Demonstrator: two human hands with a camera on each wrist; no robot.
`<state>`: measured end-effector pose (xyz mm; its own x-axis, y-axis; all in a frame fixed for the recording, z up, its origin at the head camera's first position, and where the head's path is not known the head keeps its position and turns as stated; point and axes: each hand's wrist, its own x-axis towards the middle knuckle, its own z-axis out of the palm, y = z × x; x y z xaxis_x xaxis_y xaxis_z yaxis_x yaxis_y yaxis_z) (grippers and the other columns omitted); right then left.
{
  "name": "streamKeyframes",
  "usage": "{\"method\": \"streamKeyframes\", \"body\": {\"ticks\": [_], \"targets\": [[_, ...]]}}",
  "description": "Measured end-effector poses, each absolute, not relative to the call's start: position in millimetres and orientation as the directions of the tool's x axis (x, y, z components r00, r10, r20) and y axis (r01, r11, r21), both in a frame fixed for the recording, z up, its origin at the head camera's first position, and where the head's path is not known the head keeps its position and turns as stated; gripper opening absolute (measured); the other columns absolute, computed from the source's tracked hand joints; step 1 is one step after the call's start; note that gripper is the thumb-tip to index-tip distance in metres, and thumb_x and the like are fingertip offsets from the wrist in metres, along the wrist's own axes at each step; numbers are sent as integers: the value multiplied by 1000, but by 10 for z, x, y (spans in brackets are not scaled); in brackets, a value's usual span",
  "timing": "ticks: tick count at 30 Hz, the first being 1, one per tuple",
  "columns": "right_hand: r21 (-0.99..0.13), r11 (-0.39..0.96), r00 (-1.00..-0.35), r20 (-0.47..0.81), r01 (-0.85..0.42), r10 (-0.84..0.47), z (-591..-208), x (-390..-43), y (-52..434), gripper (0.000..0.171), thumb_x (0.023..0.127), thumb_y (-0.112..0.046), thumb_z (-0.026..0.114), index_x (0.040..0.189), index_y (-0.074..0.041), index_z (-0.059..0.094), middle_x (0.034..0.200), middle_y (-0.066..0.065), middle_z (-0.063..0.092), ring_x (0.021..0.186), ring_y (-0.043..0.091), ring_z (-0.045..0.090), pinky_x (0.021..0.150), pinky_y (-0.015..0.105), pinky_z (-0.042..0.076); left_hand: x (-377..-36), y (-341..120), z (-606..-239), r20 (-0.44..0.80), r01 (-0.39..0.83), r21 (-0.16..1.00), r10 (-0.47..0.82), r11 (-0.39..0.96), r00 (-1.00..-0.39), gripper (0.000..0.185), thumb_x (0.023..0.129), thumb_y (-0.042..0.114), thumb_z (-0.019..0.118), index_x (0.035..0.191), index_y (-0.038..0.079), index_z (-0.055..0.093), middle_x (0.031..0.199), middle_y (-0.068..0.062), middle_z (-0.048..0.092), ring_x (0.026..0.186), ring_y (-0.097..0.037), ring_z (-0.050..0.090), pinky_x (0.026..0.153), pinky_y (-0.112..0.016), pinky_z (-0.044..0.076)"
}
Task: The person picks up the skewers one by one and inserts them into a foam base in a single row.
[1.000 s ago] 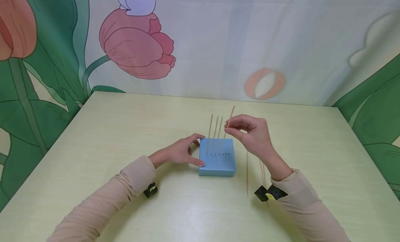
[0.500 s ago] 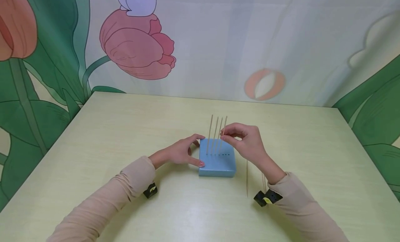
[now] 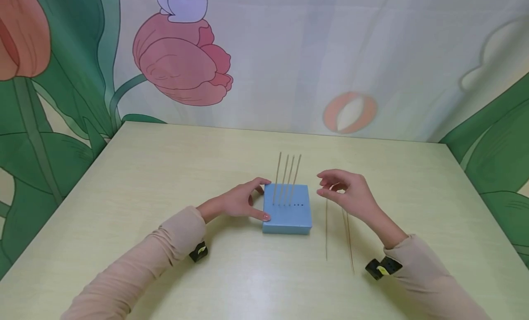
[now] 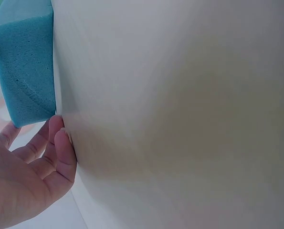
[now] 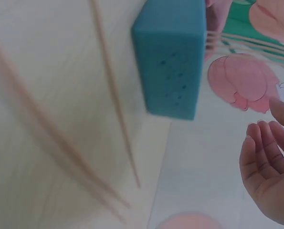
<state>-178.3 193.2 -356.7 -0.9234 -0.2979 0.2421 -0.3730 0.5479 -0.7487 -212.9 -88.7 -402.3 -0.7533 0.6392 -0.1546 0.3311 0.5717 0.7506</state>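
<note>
While the left hand (image 3: 237,202) rests against the left side of a blue foam block (image 3: 288,214), thumb at the near corner and a fingertip at the far corner, four thin wooden skewers (image 3: 288,177) stand upright in the block, their long axes near vertical and leaning slightly to the right at the top. They sit in a row along the left part of a line of small holes (image 3: 298,204) in the block's top, which runs left to right. The block lies on a pale yellow-green table (image 3: 165,164), near its middle.

The right hand (image 3: 346,192) hovers just right of the block with fingers loosely curved and holding nothing. Under and in front of it, loose skewers (image 3: 326,232) lie flat on the table, pointing roughly away from the person; there seem to be three, though two overlap and are hard to separate. In the right wrist view these lying sticks are blurred. The left wrist view shows only a corner of the block and part of the palm; the skewers are cut off there. A tulip-patterned backdrop (image 3: 182,63) stands behind the table.
</note>
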Motion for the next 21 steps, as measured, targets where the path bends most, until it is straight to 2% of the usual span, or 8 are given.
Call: {"method": "streamKeyframes", "body": {"ticks": [5, 10, 21], "targets": [[-702, 619, -924, 157, -352, -348, -3663, -1796, 2130, 49, 74, -12, 76, 118, -2, 56, 89, 11, 56, 78, 20, 55, 69, 27, 47, -2139, -882, -4040, -155, 334, 746, 638, 576, -754, 84, 72, 31, 78, 137, 11, 29, 121, -14, 46, 67, -17, 46, 67, -27, 38], [-694, 634, -915, 91, -342, -394, -3760, -1825, 2286, 66, 71, -12, 78, 128, -2, 46, 95, 14, 51, 83, 28, 55, 67, 28, 46, -2142, -884, -4046, -157, 337, 739, 636, 583, -755, 85, 72, 32, 78, 138, 10, 28, 121, -13, 46, 69, -18, 47, 68, -27, 39], [-614, 748, -925, -76, -251, -373, -3863, -1854, 2527, 81, 69, -22, 80, 135, -4, 37, 107, 18, 48, 89, 27, 49, 73, 39, 44, -2137, -883, -4043, -161, 327, 747, 634, 580, -756, 84, 72, 32, 78, 137, 13, 29, 120, -12, 46, 70, -17, 47, 69, -27, 39]]}}
